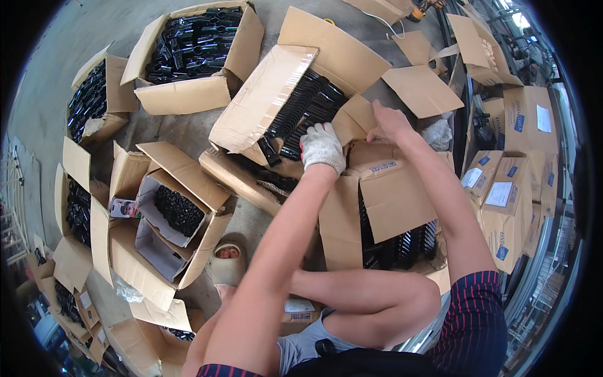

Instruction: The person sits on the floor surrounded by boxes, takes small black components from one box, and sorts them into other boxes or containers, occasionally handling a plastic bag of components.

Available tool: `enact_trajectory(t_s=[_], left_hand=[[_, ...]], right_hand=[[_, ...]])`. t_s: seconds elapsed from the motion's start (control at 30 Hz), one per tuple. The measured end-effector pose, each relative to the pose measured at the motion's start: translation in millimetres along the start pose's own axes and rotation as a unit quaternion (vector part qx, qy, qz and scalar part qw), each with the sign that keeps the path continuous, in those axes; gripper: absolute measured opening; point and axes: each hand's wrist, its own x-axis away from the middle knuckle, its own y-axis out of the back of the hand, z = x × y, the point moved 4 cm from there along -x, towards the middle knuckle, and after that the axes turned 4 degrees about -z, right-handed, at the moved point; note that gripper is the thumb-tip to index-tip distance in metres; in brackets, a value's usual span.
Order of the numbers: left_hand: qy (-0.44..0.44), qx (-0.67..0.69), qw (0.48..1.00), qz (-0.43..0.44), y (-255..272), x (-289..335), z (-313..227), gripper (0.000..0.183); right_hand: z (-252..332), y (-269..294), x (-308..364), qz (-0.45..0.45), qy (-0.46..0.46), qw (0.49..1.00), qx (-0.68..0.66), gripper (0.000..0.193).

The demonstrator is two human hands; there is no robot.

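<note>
My left hand (322, 149), in a white knit glove, reaches to the near side of a cardboard box (260, 100) holding rows of ribbed black plastic parts (309, 103). Its fingers are curled down over the parts at that edge; the fingertips are hidden. My bare right hand (392, 124) is at the edge of a cardboard flap (355, 119) on the box's right side, thumb and forefinger against it. Below my hands stands another carton (399, 198), its flaps partly covering more black parts (408, 246).
On the left, open cartons (183, 100) hold black parts; one has an inner box of small black pieces (179, 210) and a phone (125, 208) on its edge. Stacked cartons (502, 195) stand at right beside a metal rail. A yellow power drill (424, 9) lies at the top.
</note>
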Motion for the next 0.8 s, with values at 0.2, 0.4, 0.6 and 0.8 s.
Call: enact_trajectory(t_s=[0.2, 0.4, 0.6, 0.8], left_hand=[[0.054, 0.155, 0.975, 0.150, 9.3, -8.8, 20.1, 0.063], [0.075, 0.058, 0.995, 0.034, -3.5, -6.8, 8.8, 0.034], [0.004, 0.071, 0.997, 0.005, -10.7, -1.9, -2.5, 0.020], [-0.036, 0.161, 0.984, 0.065, -10.8, 11.8, 21.2, 0.024]], right_hand=[[-6.4, -9.0, -20.6, 0.021, -0.054, 0.998, -0.024, 0.075], [-4.1, -41.2, -61.9, -0.001, -0.034, 0.999, 0.003, 0.040], [82.8, 11.8, -3.5, -0.207, 0.118, 0.959, 0.156, 0.025], [87.4, -26.1, 8.8, -0.082, 0.194, 0.967, 0.146, 0.027]])
